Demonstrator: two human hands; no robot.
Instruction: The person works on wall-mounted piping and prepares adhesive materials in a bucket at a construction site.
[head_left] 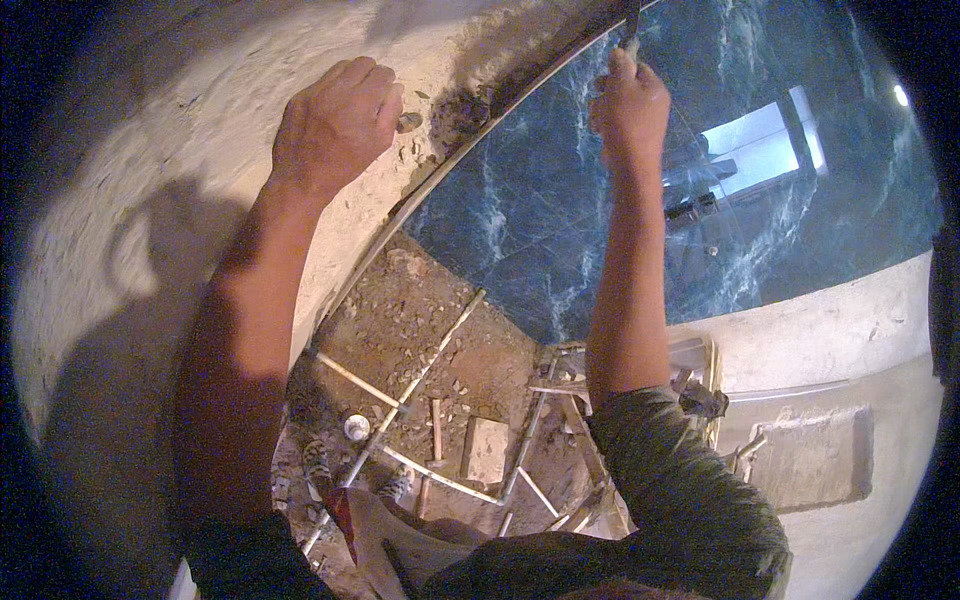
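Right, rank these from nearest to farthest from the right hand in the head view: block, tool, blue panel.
1. Tool: in the right hand, sticking up past the fingers.
2. Blue panel: behind the hand, spreading to both sides of it.
3. Block: on the floor, low in the view, left of the right forearm.

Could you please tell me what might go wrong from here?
The slim, dark tool in the right hand might scratch the glossy blue marbled panel. The rough cream plaster wall by the left hand looks crumbly and could shed grit. Thin pale pipes across the brown rubble-strewn floor could trip someone.
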